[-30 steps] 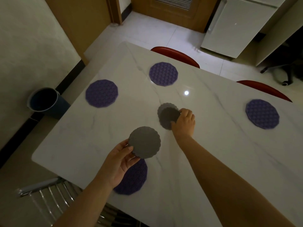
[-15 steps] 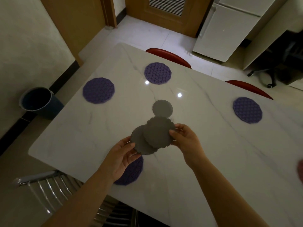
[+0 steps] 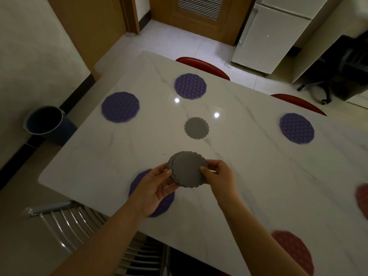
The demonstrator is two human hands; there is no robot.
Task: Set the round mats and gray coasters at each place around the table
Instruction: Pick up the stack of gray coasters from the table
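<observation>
We find both hands raised above the near part of the table, holding a small stack of gray coasters between them. The left hand grips the stack's left rim, thumb at the edge and fingers curled beneath. The right hand pinches the right rim, thumb on the upper face. The stack is held clear of the tabletop with its discs slightly offset; we cannot tell how many there are. A single gray coaster lies flat near the middle of the table, apart from every mat.

Four purple mats are laid:
- The far-left mat lies near the short edge.
- The far mat lies before a red chair.
- The right purple mat lies before a second red chair.
- The near purple mat is largely covered by the left hand.

Two red mats lie to the right. One red mat is at the near edge, and another red mat is cut off by the frame.

Two light reflections show on the marble between the far mat and the single coaster. A metal chair stands at the near-left corner. A dark bucket sits on the floor by the left wall. Beyond the table we note a white refrigerator, a wooden door and an office chair base.
</observation>
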